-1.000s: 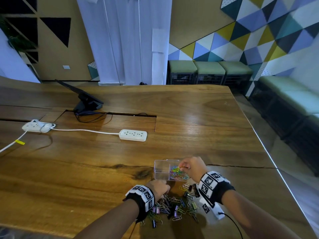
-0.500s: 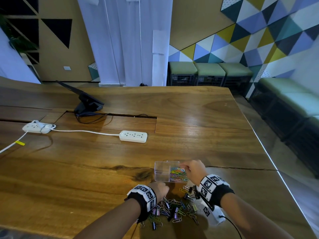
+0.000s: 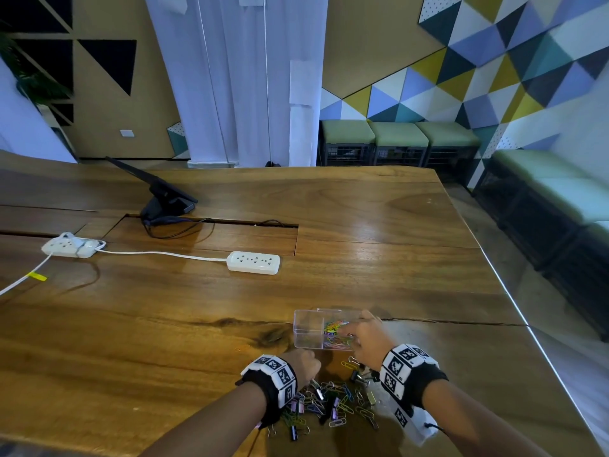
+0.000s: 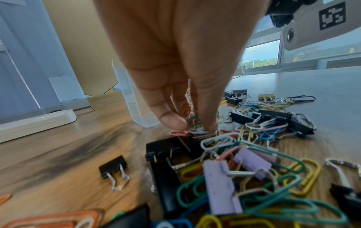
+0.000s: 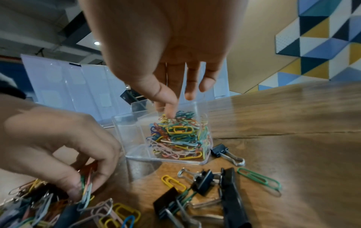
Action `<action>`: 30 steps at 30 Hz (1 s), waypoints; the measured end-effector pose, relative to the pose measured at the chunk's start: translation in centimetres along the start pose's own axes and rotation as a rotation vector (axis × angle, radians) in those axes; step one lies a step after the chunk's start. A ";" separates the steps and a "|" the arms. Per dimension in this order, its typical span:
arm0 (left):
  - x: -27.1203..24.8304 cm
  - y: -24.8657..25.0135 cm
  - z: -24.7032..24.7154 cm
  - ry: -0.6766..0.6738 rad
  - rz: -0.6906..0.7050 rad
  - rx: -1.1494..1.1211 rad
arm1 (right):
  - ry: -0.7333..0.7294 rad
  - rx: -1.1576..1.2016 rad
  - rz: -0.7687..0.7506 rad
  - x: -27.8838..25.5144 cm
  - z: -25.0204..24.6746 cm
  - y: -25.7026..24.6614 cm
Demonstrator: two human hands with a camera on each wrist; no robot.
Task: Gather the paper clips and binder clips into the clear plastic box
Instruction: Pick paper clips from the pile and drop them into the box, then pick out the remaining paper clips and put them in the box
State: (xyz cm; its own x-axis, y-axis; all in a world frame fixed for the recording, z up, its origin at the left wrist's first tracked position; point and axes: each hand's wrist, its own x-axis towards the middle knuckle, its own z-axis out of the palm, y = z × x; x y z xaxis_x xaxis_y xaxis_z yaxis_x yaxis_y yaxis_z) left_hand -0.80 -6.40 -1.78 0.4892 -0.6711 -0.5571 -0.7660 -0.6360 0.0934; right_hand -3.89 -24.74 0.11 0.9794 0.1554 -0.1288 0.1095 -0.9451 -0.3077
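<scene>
The clear plastic box [image 3: 306, 328] stands on the wooden table, its right compartment holding coloured paper clips [image 3: 336, 331] and its left one bare. My right hand [image 3: 362, 338] hovers over that compartment with fingers straight and spread. In the right wrist view one fingertip [image 5: 170, 111] dips onto the paper clips [image 5: 179, 137] inside the box [image 5: 126, 135]. Nearer me lies a pile of paper clips and binder clips [image 3: 329, 404]. My left hand [image 3: 303, 364] reaches into it and pinches several paper clips [image 4: 192, 121] between thumb and fingers; the right wrist view also shows this bunch [image 5: 86, 188].
Loose black binder clips [image 5: 230, 192] lie just right of the pile, near the box. One orange clip [image 3: 242, 348] lies apart at the left. Two white power strips [image 3: 253, 262] [image 3: 69, 247] and a black stand [image 3: 164, 199] sit farther back. The table's right edge [image 3: 527, 328] is close.
My right hand, curled over the box before, now has its fingers spread above the clips. The left hand has stayed at the pile, gathering paper clips.
</scene>
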 end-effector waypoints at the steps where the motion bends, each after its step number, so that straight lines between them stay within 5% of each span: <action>1: 0.0 0.1 -0.1 -0.019 -0.011 -0.007 | 0.046 0.052 0.013 0.0 0.2 0.2; 7: -0.3 -0.1 -1.2 -0.030 -0.072 -0.094 | 0.221 0.178 0.024 -0.1 0.5 1.3; 15: -0.6 0.4 -4.8 0.331 -0.057 -0.442 | 0.122 0.233 0.154 -0.2 1.1 2.0; 21: 1.0 0.8 -7.2 0.470 -0.103 -0.497 | 0.140 0.224 0.168 -0.1 0.6 2.0; 30: 2.4 1.3 -7.4 0.445 -0.145 -0.485 | 0.135 0.220 0.155 0.0 0.4 1.9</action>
State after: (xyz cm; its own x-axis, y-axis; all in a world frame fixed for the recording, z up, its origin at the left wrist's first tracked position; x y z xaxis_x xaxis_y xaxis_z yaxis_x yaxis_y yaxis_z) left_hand 2.47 -11.67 3.08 0.7775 -0.5933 -0.2086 -0.4569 -0.7608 0.4609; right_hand -3.74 -26.43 -0.81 0.9969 -0.0395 -0.0678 -0.0679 -0.8675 -0.4927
